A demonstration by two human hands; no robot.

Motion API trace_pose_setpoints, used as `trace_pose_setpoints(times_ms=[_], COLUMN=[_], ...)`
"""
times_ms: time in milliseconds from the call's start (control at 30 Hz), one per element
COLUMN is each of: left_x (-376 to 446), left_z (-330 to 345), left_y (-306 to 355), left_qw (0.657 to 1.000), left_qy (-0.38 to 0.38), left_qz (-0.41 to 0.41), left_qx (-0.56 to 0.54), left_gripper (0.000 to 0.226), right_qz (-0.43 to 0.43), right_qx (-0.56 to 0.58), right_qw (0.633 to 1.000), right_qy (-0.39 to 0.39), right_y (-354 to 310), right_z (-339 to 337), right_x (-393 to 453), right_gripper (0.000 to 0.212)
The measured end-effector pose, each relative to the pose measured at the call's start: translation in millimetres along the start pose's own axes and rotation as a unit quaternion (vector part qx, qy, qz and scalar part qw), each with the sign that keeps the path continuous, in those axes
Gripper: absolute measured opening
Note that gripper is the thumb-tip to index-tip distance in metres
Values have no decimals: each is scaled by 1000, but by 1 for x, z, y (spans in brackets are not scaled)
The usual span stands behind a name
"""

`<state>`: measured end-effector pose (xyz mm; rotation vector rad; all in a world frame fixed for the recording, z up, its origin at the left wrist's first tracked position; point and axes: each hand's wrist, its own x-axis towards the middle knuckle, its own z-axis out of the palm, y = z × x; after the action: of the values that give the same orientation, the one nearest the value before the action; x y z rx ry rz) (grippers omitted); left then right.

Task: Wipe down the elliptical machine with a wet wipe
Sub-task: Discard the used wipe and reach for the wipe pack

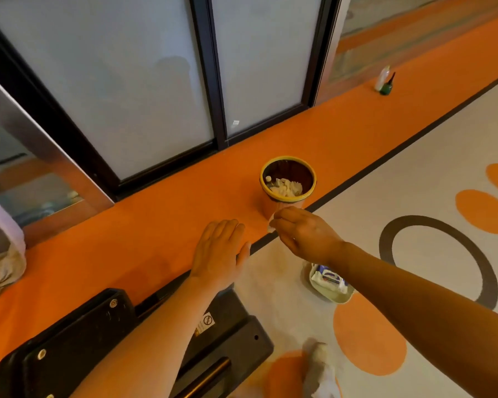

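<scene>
Your right hand (302, 234) pinches a wipe (271, 225); the bin (288, 179) sits just beyond it, nearer than your flat, empty left hand (219, 251).

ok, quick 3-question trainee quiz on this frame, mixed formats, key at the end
1. True or false: the right hand pinches a wipe just short of the bin.
2. The left hand is: A) gripping the wipe pack, B) open with fingers straight above the orange floor strip, C) inside the bin.
3. Fill in: the wipe pack lies in a shallow ____ on the floor beneath the right forearm.

Key: 1 true; 2 B; 3 tray. The bin already holds crumpled wipes.
</scene>
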<state>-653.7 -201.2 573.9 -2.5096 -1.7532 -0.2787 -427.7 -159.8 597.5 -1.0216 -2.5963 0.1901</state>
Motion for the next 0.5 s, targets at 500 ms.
trace_pose_setpoints(times_ms=[500], left_x=[193], left_z=[-15], left_y=[132], left_qw=[996], left_qy=[25], left_qz=[-71], left_qx=[-48], left_gripper=[45], right_qz=[-79], right_qx=[-64], right_qw=[995], right_qy=[17], right_y=[208], right_z=[-110], right_x=[12], right_gripper=[30])
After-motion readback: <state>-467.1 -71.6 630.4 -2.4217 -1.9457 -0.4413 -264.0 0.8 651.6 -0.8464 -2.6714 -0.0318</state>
